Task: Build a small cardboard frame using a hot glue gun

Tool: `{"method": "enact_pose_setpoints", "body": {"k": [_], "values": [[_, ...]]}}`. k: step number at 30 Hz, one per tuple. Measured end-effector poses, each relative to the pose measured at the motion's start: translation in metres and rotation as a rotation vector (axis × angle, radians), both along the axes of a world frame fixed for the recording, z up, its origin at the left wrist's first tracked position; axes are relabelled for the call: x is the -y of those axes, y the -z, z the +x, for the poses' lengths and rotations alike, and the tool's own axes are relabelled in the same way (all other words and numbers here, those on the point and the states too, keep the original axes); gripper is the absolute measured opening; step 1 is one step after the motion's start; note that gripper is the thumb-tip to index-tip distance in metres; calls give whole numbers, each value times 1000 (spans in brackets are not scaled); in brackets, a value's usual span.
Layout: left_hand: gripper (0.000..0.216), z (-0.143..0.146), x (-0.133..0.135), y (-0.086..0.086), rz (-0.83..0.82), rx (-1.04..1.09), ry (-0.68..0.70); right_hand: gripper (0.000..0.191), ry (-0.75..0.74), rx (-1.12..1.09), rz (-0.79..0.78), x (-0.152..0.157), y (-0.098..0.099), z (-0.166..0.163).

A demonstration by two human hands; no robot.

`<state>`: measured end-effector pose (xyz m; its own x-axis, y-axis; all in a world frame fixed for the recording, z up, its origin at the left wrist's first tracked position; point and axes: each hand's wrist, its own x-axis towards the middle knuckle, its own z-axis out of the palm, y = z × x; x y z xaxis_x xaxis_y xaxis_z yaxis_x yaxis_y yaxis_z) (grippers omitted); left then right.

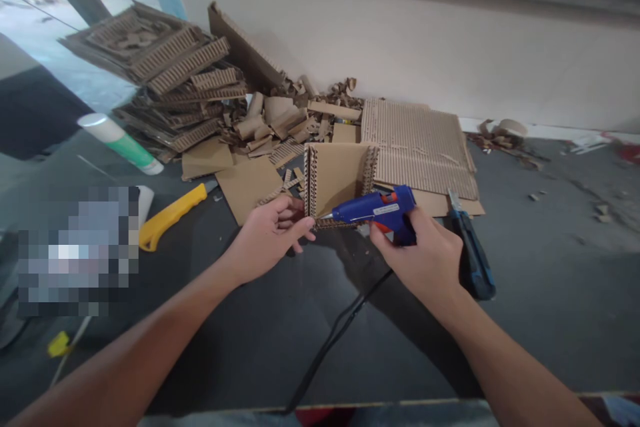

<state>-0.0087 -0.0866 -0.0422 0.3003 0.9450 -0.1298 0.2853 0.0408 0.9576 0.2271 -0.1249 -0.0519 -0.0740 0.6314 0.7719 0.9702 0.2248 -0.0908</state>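
Note:
My right hand point(420, 253) is closed round the grip of a blue hot glue gun point(375, 208), whose nozzle points left at the lower left corner of a small square cardboard panel point(337, 177) edged with corrugated strips. My left hand point(270, 235) pinches that same corner of the panel between thumb and fingers, holding it upright on the dark floor. The gun's black cord point(335, 333) trails down toward me.
A yellow utility knife point(170, 217) lies left of my left hand. A blue-and-black cutter point(473, 250) lies right of my right hand. Cardboard sheets point(417, 143), scraps and stacked corrugated pieces point(170, 77) pile against the wall. A white-and-green tube point(120, 141) lies at left.

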Motion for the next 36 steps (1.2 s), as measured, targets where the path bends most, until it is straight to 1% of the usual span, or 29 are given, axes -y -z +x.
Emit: {"method": "enact_pose_setpoints", "body": {"k": [5,12,19,23,28,36], "values": [[26,3,1,-3,-7,-32,13,16,-21,13,-12,0,-1,-2],[27,3,1,-2,2,-40,24,13,-34,36,-18,0,0,-1],[27,1,2,-1,12,-68,22,12,-30,23,-82,2,-1,-1],[27,0,2,1,22,-74,33,14,-55,21,-88,3,-1,1],[26,1,1,0,23,-74,30,19,-65,30,-103,3,-1,3],[27,1,0,0,33,-59,23,13,-79,8,-94,2,-2,4]]}}
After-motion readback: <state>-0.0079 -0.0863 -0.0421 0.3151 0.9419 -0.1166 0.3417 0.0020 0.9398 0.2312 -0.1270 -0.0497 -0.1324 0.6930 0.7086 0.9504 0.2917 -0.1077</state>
